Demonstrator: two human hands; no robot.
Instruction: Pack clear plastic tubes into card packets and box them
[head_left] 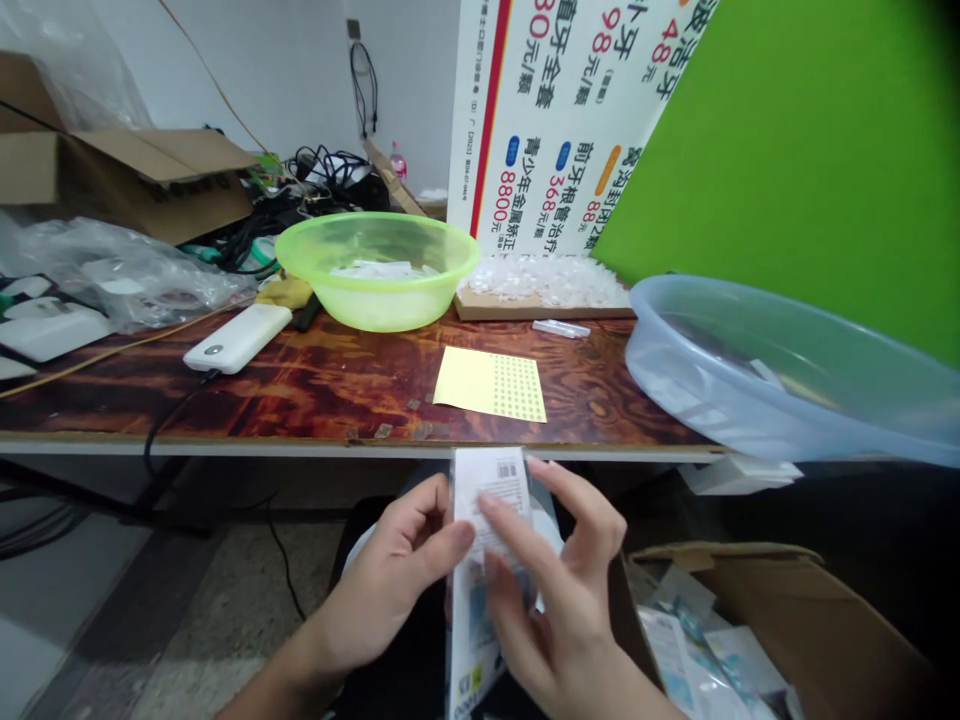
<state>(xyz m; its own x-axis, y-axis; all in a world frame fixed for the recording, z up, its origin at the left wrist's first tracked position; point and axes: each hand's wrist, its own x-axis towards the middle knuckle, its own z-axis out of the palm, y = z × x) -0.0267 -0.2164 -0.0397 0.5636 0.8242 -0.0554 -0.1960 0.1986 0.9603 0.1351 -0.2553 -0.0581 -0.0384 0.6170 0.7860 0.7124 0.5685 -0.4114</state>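
This is a cluttered packing workroom: a lime-green plastic basin point(379, 300) and a pale blue basin point(750, 380) sit on the wood worktop point(315, 395), a dental price board point(547, 130) stands behind it, and an open cardboard carton point(780, 620) sits below its near edge.

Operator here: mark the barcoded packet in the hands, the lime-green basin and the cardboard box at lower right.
Barcoded packet point(491, 490): head view, white barcode panel.
Lime-green basin point(375, 312): head view, front wall.
Cardboard box point(817, 620): head view, inner flap.

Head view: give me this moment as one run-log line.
Left hand, right hand: holding barcoded packet | Nearby: open cardboard box
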